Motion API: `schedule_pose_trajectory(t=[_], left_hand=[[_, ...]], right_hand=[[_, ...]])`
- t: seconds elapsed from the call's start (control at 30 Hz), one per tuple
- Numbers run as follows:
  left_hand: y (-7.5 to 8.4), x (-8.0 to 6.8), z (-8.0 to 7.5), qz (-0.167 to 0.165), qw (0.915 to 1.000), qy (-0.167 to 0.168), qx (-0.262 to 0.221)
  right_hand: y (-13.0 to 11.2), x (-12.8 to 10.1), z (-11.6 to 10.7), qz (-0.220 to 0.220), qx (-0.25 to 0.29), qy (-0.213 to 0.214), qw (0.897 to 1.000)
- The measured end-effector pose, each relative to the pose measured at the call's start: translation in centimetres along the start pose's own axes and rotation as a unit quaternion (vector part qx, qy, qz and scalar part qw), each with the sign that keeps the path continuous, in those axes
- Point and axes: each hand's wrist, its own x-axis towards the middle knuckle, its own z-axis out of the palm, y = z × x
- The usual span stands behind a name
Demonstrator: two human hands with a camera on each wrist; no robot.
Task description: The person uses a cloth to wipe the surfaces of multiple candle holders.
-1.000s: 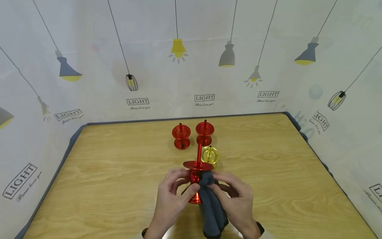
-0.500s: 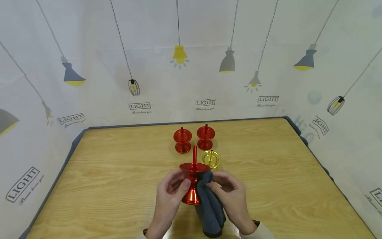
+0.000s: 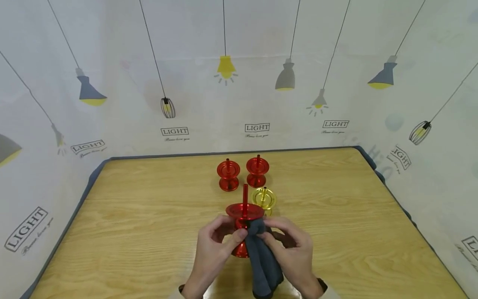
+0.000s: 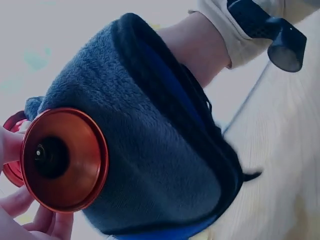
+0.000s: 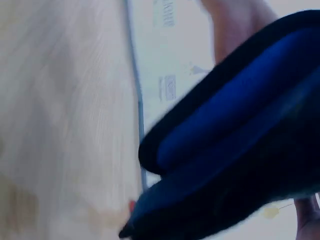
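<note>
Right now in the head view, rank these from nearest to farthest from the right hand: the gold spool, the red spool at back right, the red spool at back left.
1. Gold spool: just beyond the right hand, nearest.
2. Back-right red spool: behind the gold one.
3. Back-left red spool: farther off to the left, farthest.

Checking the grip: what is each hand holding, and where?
Left hand grips the red spool at its narrow waist; right hand pinches the cloth against that waist.
</note>
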Motion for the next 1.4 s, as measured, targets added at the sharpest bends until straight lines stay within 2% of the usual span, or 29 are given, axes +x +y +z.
schedule_pose_trajectory(t=[0.1, 0.17, 0.23, 0.33, 0.47, 0.57, 0.67, 0.73, 0.8, 0.9, 1.0, 1.1, 1.2, 1.27, 1.33, 1.4], left_hand=[[0.2, -0.1, -0.2, -0.034, 0.9987, -0.002, -0.037], [0.1, -0.4, -0.3, -0.046, 0.9973, -0.001, -0.057], [0.0, -0.6, -0.4, -0.048, 0.9969, 0.003, -0.062], [-0.4, -0.9, -0.5, -0.025, 0.9986, 0.007, -0.045], [-0.9, -1.0, -0.3, 0.033, 0.9993, 0.015, -0.011], [-0.9, -1.0, 0.0, 0.061, 0.998, 0.018, 0.003], [-0.8, -0.9, -0.1, 0.052, 0.9986, 0.012, -0.001], [-0.7, -0.9, -0.3, 0.024, 0.9996, 0.004, -0.015], [-0.5, -0.8, -0.6, -0.015, 0.9992, -0.005, -0.038], [-0.3, -1.0, -0.8, -0.052, 0.9965, -0.015, -0.063], [-0.3, -1.1, -0.7, -0.045, 0.9969, -0.017, -0.063], [-0.7, -1.1, -0.5, -0.003, 0.9991, -0.019, -0.037], [-1.0, -1.0, -0.4, 0.038, 0.9988, -0.027, -0.011], [-1.2, -0.9, -0.2, 0.046, 0.9985, -0.028, -0.004], [-1.3, -0.8, -0.1, 0.03, 0.9992, -0.026, -0.007], [-1.2, -0.8, -0.2, -0.001, 0.9996, -0.02, -0.02]], right_hand=[[0.0, 0.0, 0.0, 0.069, 0.02, 0.012, 0.997], [0.1, 0.1, 0.0, 0.124, 0.035, 0.019, 0.992], [0.2, 0.1, 0.0, 0.162, 0.045, 0.02, 0.986], [0.3, 0.0, -0.1, 0.181, 0.044, 0.011, 0.983], [0.2, -0.1, -0.1, 0.147, 0.02, 0.012, 0.989], [0.0, -0.1, 0.0, 0.081, -0.004, 0.003, 0.997], [-0.3, -0.1, 0.3, 0.009, -0.021, -0.014, 1.0], [-0.5, -0.1, 0.4, -0.019, -0.026, -0.018, 0.999], [-0.6, -0.3, 0.4, -0.012, -0.015, -0.016, 1.0], [-0.7, -0.3, 0.3, 0.053, 0.018, -0.006, 0.998], [-0.4, -0.3, 0.2, 0.116, 0.041, 0.014, 0.992], [-0.2, -0.3, 0.2, 0.14, 0.03, 0.034, 0.989], [-0.1, -0.4, 0.3, 0.139, 0.004, 0.042, 0.989], [-0.2, -0.5, 0.3, 0.121, -0.018, 0.038, 0.992], [-0.2, -0.6, 0.3, 0.083, -0.033, 0.025, 0.996], [-0.3, -0.6, 0.4, 0.037, -0.038, 0.013, 0.999]])
